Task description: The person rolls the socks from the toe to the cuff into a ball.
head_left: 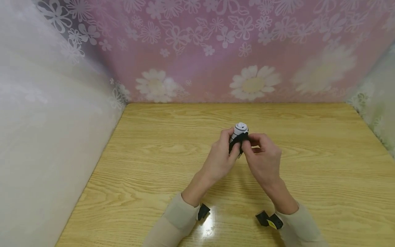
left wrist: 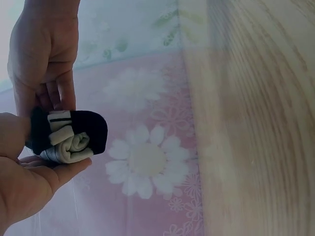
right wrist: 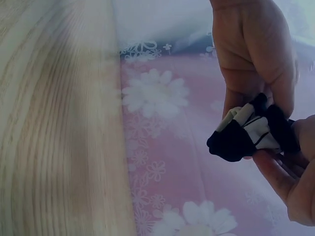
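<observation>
A rolled-up sock (head_left: pixel 240 130), white with thin dark lines and a black part folded over it, is held up between both hands above the table. The left hand (head_left: pixel 220 156) grips the roll from its left side, thumb against the black cloth. On the other side, the right hand (head_left: pixel 266 157) pinches the black part between thumb and fingers. In the left wrist view the coiled white end of the sock (left wrist: pixel 74 147) faces the camera, black fabric around it. The right wrist view shows the black and white sock (right wrist: pixel 258 133) between both hands; some fingertips are hidden behind it.
A wood-grain table (head_left: pixel 148 157) lies beneath the hands. Behind it rises a pink flowered backdrop (head_left: pixel 197 61), with a pale wall covering (head_left: pixel 52 120) at the left. Black devices sit at the left cuff (head_left: pixel 203 212) and the right cuff.
</observation>
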Demonstrator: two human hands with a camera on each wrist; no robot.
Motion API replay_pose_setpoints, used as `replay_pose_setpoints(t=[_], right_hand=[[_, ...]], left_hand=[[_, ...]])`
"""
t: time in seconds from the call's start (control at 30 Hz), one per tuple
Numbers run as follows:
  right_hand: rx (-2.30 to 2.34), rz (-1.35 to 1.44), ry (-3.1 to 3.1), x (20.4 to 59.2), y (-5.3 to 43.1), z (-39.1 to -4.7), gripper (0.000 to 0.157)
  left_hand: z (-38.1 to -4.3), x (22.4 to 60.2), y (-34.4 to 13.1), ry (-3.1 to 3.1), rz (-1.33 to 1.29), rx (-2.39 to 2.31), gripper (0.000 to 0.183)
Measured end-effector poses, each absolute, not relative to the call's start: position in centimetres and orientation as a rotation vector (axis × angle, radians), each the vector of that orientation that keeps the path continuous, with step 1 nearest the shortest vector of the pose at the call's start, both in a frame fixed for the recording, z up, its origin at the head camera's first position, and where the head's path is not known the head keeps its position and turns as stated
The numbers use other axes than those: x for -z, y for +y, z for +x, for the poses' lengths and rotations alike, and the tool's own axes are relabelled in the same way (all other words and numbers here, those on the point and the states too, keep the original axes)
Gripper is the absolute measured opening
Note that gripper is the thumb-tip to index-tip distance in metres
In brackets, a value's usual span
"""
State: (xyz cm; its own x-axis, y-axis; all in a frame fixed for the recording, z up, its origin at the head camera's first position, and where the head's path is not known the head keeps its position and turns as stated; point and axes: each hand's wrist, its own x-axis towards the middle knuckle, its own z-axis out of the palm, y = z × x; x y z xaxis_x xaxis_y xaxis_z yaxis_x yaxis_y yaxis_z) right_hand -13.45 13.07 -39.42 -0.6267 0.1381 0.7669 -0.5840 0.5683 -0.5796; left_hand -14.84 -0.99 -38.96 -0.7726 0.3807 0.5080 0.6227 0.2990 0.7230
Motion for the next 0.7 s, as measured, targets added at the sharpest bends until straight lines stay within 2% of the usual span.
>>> replay_pose_setpoints(t=[0.27,0.53,0.7], right_hand=[[-1.132,0.430,-2.012,39.3,13.3,-13.5,0.013],[-1.032,0.502,-1.897,39.8,12.8,-13.7,0.004],[-0.971,0.551,-1.796,40.2,12.4,-13.7,0.006]], left_hand=[[-14.9,38.6,-1.9,-2.408,-0.888,1.514,0.039],[-14.7,38.9,-1.5,-2.349,-0.784,1.701,0.031],[-14.6,39.1,-1.2,-2.314,-0.714,1.880,0.027]])
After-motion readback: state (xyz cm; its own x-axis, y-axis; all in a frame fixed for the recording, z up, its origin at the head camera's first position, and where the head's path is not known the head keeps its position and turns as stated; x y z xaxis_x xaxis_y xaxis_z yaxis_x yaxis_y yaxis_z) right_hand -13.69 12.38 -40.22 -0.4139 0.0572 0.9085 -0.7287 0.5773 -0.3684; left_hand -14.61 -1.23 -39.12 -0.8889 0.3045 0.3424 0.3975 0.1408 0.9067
